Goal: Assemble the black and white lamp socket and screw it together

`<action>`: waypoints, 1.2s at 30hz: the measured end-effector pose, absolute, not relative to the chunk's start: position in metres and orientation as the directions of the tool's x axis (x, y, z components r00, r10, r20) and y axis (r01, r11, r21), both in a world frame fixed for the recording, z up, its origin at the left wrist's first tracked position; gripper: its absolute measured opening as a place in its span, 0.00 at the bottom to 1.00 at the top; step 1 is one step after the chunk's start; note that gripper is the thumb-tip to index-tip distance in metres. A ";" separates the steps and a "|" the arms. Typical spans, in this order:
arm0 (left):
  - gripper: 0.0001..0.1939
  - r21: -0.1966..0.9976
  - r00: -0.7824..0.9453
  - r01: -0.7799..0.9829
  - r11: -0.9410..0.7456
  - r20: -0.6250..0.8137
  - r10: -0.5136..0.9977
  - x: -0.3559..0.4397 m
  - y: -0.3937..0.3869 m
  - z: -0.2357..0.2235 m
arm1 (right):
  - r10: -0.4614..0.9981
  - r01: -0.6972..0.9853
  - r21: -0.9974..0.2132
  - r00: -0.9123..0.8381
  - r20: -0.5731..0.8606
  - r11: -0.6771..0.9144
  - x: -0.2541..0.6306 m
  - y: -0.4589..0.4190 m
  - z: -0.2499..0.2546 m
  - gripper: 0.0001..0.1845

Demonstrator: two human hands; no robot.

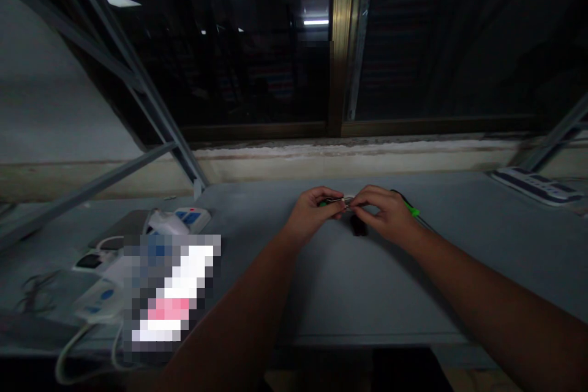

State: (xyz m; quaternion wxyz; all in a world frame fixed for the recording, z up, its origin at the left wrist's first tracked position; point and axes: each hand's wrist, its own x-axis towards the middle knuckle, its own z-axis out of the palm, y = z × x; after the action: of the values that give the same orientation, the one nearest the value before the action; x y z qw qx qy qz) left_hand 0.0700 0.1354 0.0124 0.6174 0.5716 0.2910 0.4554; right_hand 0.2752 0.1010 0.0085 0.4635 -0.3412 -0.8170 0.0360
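Observation:
Near the far middle of the table, my left hand (pixel 316 208) and my right hand (pixel 384 211) meet with fingertips pinched together. Between them is a small thin wire-like piece (pixel 346 202), pale with a bit of green at its left end; its exact kind is too small and dim to tell. Both hands are closed on it. Just below the fingertips sits a small dark block (pixel 359 226). A bright green object (pixel 412 209) shows from behind my right hand, with a dark cord beside it; the rest of it is hidden.
On the left lie white power strips (pixel 98 300) with cables and a blurred-out bright screen (pixel 184 288). Another power strip (pixel 535 186) rests at the far right. Metal frame bars (pixel 151 104) rise at the left, and a dark window (pixel 252 61) stands behind the grey table (pixel 367 294).

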 end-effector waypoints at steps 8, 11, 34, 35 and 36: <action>0.16 0.964 0.406 -0.241 -0.117 0.210 0.889 0.070 0.137 0.012 | 0.657 0.525 -0.470 -0.251 0.711 0.709 0.277 0.101 0.005 0.07; 0.16 0.962 0.405 -0.238 -0.130 0.221 0.887 0.069 0.139 0.010 | 0.607 0.527 -0.401 -0.305 0.734 0.749 0.278 0.101 0.006 0.06; 0.19 0.949 0.492 -0.313 -0.040 0.198 0.848 0.069 0.136 0.008 | 0.427 0.509 -0.148 -0.492 0.758 0.848 0.275 0.096 0.013 0.07; 0.19 0.948 0.498 -0.316 -0.042 0.203 0.843 0.069 0.136 0.009 | 0.432 0.506 -0.160 -0.482 0.762 0.848 0.274 0.095 0.013 0.07; 0.19 0.947 0.500 -0.318 -0.048 0.211 0.840 0.069 0.136 0.009 | 0.437 0.500 -0.179 -0.466 0.769 0.847 0.274 0.095 0.013 0.06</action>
State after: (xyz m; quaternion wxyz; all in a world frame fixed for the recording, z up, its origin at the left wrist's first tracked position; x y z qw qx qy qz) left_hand 0.0693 0.1360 0.0087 0.6510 0.5713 0.2280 0.4447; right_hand 0.2736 0.0947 0.0134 0.4379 -0.2739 -0.8555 -0.0357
